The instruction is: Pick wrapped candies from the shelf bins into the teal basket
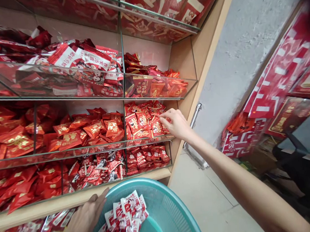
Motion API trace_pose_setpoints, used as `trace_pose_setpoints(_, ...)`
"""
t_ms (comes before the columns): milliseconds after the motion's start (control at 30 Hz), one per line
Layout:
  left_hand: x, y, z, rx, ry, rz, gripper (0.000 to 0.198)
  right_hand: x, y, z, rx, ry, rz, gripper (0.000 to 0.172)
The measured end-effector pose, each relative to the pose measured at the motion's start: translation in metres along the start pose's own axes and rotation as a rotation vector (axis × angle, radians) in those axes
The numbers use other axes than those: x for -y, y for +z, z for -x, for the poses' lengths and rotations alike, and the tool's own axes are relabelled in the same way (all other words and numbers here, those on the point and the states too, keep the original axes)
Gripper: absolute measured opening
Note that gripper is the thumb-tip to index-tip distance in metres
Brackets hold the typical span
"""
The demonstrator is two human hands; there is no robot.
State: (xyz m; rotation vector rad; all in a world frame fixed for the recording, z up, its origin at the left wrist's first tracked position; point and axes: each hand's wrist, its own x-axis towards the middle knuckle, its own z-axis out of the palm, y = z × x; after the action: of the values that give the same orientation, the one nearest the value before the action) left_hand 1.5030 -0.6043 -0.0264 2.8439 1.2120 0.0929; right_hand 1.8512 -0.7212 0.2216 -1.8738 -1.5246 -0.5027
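Observation:
My right hand (pixel 175 123) reaches into a shelf compartment of small red candy packets (pixel 142 121). Its fingers are bent together at the right side of the pile; whatever lies between the fingertips is hidden. My left hand (pixel 85 218) rests at the left rim of a teal plastic basket (pixel 174 199), its fingers stretched out along the edge. Inside the basket lies a small heap of red and white packets (pixel 125 217), gathered toward the left.
Clear panels (pixel 93 148) divide and front the wooden shelf (pixel 203 52), which holds red packets of several kinds. To the right are a grey wall (pixel 231 40), a tiled floor (pixel 208 200), hanging red bags (pixel 276 72) and a black bag (pixel 302 169).

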Motion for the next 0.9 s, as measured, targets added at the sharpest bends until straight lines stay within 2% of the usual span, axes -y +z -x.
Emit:
trace_pose_setpoints(167, -0.007, -0.015, 0.006, 0.011, 0.011, -0.042, 0.054, -0.001, 0.009, -0.007, 0.063, 0.052, 0.13, 0.034)
trace_pose_setpoints(367, -0.022, -0.026, 0.009, 0.074, -0.029, -0.112, 0.057, -0.001, 0.012, -0.007, 0.078, 0.081, 0.076, 0.033)
trace_pose_setpoints(467, -0.022, -0.026, 0.009, 0.045, -0.037, -0.103, 0.056, 0.0, 0.012, -0.008, 0.057, 0.117, -0.07, 0.027)
trace_pose_setpoints(667, -0.019, -0.022, 0.009, 0.016, -0.05, -0.094, 0.053, 0.006, 0.013, -0.002, 0.008, 0.267, -0.548, 0.025)
trace_pose_setpoints(900, -0.015, -0.017, 0.009, -0.002, -0.022, -0.115, 0.051, 0.012, 0.007, 0.004, -0.011, 0.266, -0.79, 0.03)
